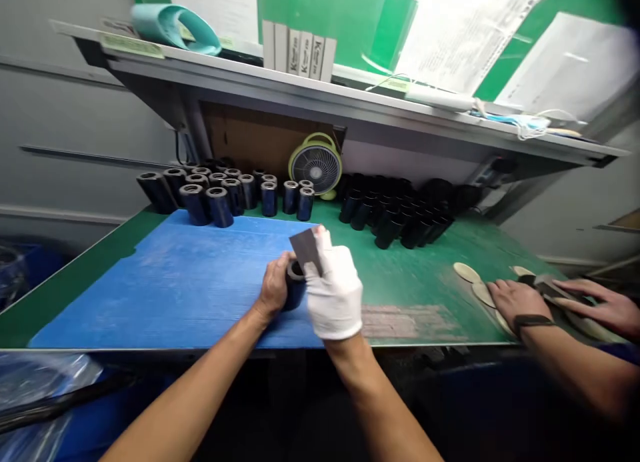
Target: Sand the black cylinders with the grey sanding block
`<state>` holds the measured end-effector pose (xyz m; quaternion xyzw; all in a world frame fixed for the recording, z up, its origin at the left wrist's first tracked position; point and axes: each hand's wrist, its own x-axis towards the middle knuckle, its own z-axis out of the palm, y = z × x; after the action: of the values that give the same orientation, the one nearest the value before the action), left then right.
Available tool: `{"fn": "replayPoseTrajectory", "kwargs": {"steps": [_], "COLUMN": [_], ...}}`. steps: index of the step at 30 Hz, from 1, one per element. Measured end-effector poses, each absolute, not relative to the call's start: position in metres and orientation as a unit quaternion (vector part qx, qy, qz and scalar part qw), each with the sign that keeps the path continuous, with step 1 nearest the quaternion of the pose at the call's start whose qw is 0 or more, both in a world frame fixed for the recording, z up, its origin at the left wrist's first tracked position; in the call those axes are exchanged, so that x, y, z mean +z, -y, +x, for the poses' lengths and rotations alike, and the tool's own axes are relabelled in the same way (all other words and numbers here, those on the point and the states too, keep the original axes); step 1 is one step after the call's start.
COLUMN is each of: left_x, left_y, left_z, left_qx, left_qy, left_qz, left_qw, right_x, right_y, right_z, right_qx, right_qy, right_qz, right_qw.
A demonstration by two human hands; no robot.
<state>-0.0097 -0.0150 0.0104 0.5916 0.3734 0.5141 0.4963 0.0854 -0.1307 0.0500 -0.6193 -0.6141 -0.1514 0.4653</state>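
My left hand [275, 285] is bare and wrapped round the side of a dark blue, glossy cylinder [294, 292], which stands near the front of the blue mat [165, 282]. My right hand [334, 292], in a white glove with a fingertip showing, is just right of the cylinder. It grips a dark grey rectangular sheet [305, 249] that looks like sandpaper, raised above the cylinder's rim. Whether the sheet touches the rim I cannot tell. Behind, at the mat's far edge, several similar cylinders [220, 207] stand upright with shiny rims.
Black cylinders [393, 229] are grouped at the back right, beside a small green fan [317, 167]. A shelf [240, 75] with boxes [299, 51] overhangs the table. At right, another person's hands [520, 302] work near pale oval discs [467, 272].
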Motion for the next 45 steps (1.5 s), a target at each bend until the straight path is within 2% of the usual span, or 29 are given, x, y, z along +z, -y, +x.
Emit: {"fn": "replayPoseTrajectory", "kwargs": {"steps": [4, 8, 10, 12, 16, 18, 20, 24, 29, 31, 37, 45], "left_x": [0.011, 0.008, 0.008, 0.008, 0.008, 0.011, 0.014, 0.018, 0.015, 0.012, 0.002, -0.004], "left_y": [0.016, 0.018, 0.020, 0.022, 0.022, 0.021, 0.020, 0.013, 0.001, -0.005, -0.014, -0.015], "left_z": [-0.011, -0.010, -0.010, -0.009, -0.010, -0.009, -0.007, 0.001, 0.011, 0.012, 0.011, 0.016], "left_qx": [0.481, 0.492, 0.513, 0.490, 0.493, 0.506, 0.509, 0.504, 0.490, 0.479, 0.476, 0.494], "left_qy": [-0.315, -0.310, -0.301, -0.268, -0.282, -0.288, -0.273, -0.213, -0.227, -0.239, -0.262, -0.271], "left_qz": [0.647, 0.647, 0.633, 0.628, 0.602, 0.593, 0.553, 0.372, 0.308, 0.290, 0.254, 0.271], "left_qw": [0.501, 0.493, 0.496, 0.542, 0.562, 0.556, 0.601, 0.750, 0.783, 0.794, 0.800, 0.780], "right_x": [0.050, 0.050, 0.049, 0.048, 0.043, 0.033, 0.018, -0.001, 0.011, 0.011, 0.006, -0.011], "right_y": [0.135, 0.141, 0.146, 0.148, 0.145, 0.153, 0.169, 0.193, 0.188, 0.181, 0.167, 0.182], "right_z": [0.086, 0.087, 0.088, 0.089, 0.090, 0.092, 0.100, 0.122, 0.118, 0.114, 0.112, 0.101], "right_qx": [-0.160, -0.162, -0.123, -0.069, -0.103, -0.074, -0.027, -0.092, -0.053, -0.058, -0.170, -0.126], "right_qy": [0.611, 0.612, 0.624, 0.615, 0.617, 0.624, 0.608, 0.528, 0.441, 0.458, 0.541, 0.587], "right_qz": [-0.639, -0.618, -0.603, -0.614, -0.578, -0.569, -0.616, -0.684, -0.716, -0.712, -0.681, -0.676], "right_qw": [0.439, 0.467, 0.482, 0.489, 0.524, 0.530, 0.500, 0.495, 0.538, 0.529, 0.463, 0.427]}}
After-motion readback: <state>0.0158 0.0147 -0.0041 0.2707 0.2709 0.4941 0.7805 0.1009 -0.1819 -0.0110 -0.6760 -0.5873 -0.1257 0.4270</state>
